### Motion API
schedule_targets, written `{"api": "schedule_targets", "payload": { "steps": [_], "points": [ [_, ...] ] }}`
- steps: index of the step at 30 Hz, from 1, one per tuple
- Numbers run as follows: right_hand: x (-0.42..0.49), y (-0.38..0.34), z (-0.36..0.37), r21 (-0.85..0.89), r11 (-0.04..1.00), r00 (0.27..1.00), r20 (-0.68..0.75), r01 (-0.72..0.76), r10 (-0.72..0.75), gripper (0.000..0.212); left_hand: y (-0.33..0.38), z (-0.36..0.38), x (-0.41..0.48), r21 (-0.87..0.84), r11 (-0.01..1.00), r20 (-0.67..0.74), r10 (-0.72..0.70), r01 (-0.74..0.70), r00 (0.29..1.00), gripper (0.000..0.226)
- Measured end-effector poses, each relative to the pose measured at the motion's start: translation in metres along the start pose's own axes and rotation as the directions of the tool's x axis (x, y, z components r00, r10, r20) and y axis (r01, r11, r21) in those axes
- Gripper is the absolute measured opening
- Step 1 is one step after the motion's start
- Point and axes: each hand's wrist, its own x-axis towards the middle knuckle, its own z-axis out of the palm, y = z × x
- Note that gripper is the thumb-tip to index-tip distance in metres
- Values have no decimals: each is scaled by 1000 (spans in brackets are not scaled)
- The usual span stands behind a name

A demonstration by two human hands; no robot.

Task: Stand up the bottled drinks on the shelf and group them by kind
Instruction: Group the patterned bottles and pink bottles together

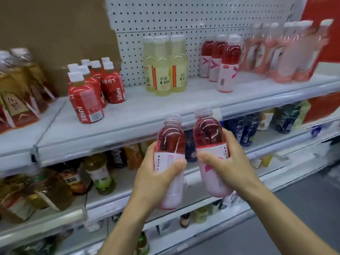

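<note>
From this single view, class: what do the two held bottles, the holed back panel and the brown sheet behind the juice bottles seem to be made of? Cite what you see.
Left held bottle and right held bottle: probably clear glossy plastic; red drink shows through, highlights glint. Back panel: likely white painted metal, with regular punched holes. Brown sheet: apparently cardboard, dull, torn edge.

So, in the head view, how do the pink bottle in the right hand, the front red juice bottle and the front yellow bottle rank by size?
1. Pink bottle in the right hand: largest, though nearest the camera.
2. Front red juice bottle and front yellow bottle: unsure; yellow looks taller, red wider.
</note>
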Motion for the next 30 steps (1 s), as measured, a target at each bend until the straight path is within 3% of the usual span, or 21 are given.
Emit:
{"api": "schedule_targets", "payload": {
  "steps": [9,14,19,24,30],
  "points": [
    [49,19,-154,24,999,988,147,33,-36,58,64,156,3,-91,995,-122,21,-32,992,53],
    [95,23,-199,53,996,992,107,66,-71,49,105,201,46,-53,995,-130,75,-83,989,57],
    [161,12,-229,98,986,989,51,132,-138,50,130,230,123,-19,983,-224,171,-180,959,62],
    [240,9,-242,95,969,973,-22,230,-228,69,134,248,201,-82,955,-325,244,-284,914,60],
    [326,40,-232,83,968,972,5,235,-236,85,111,259,267,-51,962,-368,233,-270,900,80]
  ]
}}
